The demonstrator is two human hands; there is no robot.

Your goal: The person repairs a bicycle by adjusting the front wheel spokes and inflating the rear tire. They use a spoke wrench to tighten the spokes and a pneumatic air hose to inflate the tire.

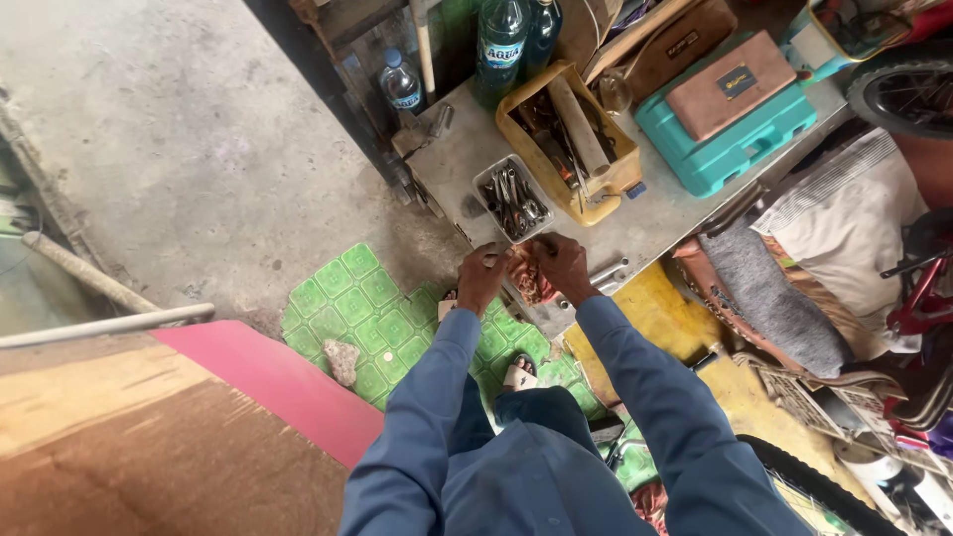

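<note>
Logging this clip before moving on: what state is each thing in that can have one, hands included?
Left hand: closed on one end of the rag.
Right hand: closed on the rag's other end.
Rag: bunched, held between both hands.
Metal tray: open, full of tools.
Yellow box: open, holds tools and a wooden piece.
Teal case: shut, brown case on top.
Green bottles: upright.
Clear bottle: upright, capped.
</note>
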